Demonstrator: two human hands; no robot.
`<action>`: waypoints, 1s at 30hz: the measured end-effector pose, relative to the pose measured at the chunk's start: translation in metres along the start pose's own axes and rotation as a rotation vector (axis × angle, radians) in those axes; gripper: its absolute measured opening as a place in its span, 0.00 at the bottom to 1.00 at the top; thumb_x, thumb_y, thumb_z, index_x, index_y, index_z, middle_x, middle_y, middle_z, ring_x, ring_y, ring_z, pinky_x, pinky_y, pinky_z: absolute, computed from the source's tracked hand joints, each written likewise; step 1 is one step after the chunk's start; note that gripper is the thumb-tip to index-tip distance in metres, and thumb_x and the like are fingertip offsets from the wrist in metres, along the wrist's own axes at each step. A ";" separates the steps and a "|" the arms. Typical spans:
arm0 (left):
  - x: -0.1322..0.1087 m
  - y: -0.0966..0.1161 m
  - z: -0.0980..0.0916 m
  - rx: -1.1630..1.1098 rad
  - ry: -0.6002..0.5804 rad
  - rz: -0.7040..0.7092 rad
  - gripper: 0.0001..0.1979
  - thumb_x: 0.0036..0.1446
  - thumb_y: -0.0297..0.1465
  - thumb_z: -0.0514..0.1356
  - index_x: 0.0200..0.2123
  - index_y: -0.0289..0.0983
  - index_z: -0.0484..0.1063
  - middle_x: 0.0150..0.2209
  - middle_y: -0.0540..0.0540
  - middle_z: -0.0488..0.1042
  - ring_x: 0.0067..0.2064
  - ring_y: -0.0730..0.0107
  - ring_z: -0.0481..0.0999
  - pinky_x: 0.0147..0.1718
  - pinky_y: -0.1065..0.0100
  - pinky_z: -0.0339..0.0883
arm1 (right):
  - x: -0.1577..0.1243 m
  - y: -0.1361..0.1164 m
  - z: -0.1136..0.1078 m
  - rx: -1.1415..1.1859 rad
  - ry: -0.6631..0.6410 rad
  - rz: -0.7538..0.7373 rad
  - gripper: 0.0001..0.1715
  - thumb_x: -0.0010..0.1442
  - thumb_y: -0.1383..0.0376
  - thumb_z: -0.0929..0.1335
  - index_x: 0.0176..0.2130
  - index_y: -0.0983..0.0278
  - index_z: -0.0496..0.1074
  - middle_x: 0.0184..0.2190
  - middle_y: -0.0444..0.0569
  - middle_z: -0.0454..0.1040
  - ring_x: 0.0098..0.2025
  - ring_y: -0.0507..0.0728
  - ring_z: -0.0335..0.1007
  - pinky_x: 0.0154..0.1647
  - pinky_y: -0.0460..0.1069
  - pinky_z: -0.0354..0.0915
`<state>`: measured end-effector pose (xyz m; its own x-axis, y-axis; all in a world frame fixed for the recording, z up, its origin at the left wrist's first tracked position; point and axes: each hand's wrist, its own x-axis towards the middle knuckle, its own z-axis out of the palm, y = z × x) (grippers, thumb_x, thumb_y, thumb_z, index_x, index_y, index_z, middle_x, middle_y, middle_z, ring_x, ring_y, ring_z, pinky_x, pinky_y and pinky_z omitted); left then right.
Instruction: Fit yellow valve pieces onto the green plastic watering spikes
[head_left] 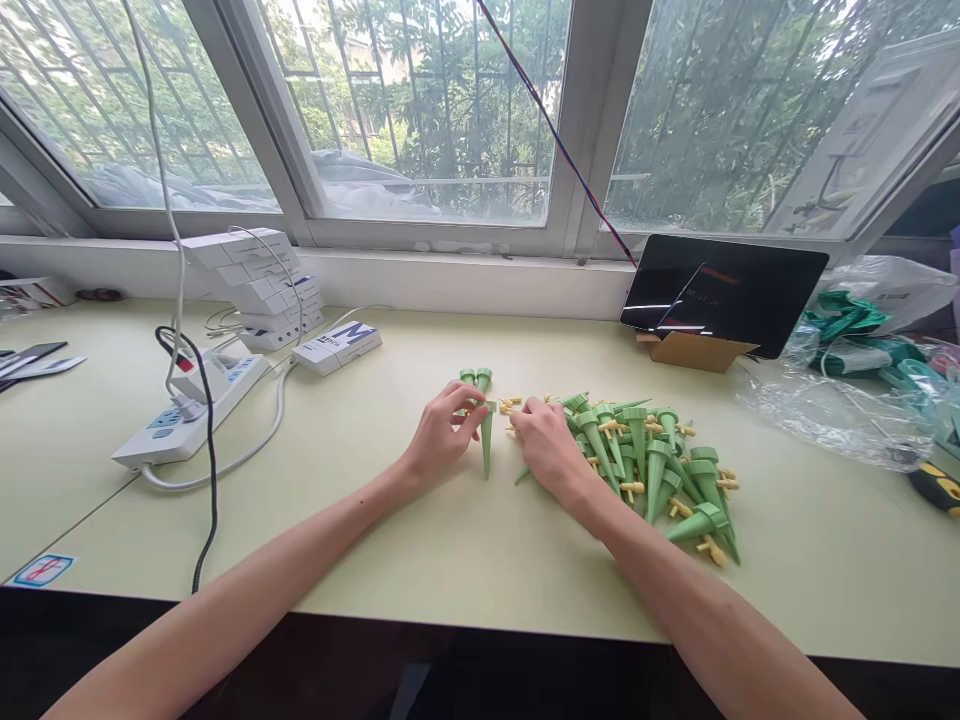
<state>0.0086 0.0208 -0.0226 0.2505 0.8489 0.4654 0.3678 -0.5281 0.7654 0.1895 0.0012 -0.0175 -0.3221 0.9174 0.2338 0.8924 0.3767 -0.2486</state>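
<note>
My left hand [444, 425] is closed, with thumb and fingertips at the cap of a green plant-watering spike [487, 445] whose tip points toward me. Just beyond those fingers are the ribbed caps of two more green spikes [484, 377], partly covered by the hand. My right hand [551, 445] reaches in from the other side, its fingers pinched on a small yellow valve [507, 408]. More small yellow pieces lie by its fingertips. Beside this hand spreads a pile of green spikes [634, 425] mixed with yellow valves [632, 488]; the wrist hides part of it.
A white power strip [191, 410] with cables lies at left, near stacked white boxes [259, 275] and a single box [337, 347]. A dark tablet [724, 290] leans on a cardboard stand [701, 352] at back right. Clear plastic wrapping [825, 410] lies on the far right.
</note>
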 end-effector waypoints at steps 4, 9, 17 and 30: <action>0.001 0.000 0.000 -0.062 0.010 -0.047 0.09 0.63 0.38 0.59 0.37 0.39 0.72 0.40 0.46 0.68 0.35 0.69 0.75 0.28 0.66 0.77 | -0.001 0.003 0.000 0.050 0.049 -0.014 0.14 0.65 0.74 0.62 0.29 0.65 0.70 0.36 0.51 0.70 0.40 0.57 0.63 0.45 0.48 0.58; 0.002 -0.004 -0.002 -0.112 -0.018 -0.133 0.10 0.62 0.40 0.60 0.39 0.38 0.70 0.37 0.48 0.71 0.33 0.68 0.78 0.32 0.64 0.76 | -0.001 0.005 0.001 0.109 0.128 -0.030 0.13 0.68 0.72 0.62 0.33 0.65 0.71 0.32 0.49 0.70 0.36 0.56 0.63 0.46 0.48 0.58; 0.004 -0.004 -0.003 -0.245 -0.071 -0.211 0.16 0.59 0.44 0.63 0.40 0.37 0.71 0.33 0.47 0.77 0.41 0.58 0.81 0.42 0.55 0.76 | -0.005 0.000 0.001 0.264 0.156 -0.104 0.11 0.69 0.70 0.62 0.37 0.65 0.72 0.33 0.49 0.73 0.34 0.54 0.65 0.45 0.48 0.60; 0.001 0.003 -0.005 -0.152 -0.128 -0.232 0.18 0.57 0.47 0.63 0.37 0.37 0.73 0.34 0.46 0.80 0.38 0.59 0.82 0.33 0.66 0.70 | -0.006 -0.002 0.001 0.331 0.129 -0.126 0.10 0.68 0.69 0.63 0.36 0.65 0.72 0.31 0.48 0.71 0.32 0.53 0.65 0.36 0.46 0.59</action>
<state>0.0054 0.0202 -0.0173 0.2898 0.9320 0.2175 0.2925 -0.3026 0.9071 0.1898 -0.0048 -0.0192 -0.3615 0.8454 0.3932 0.6909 0.5261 -0.4959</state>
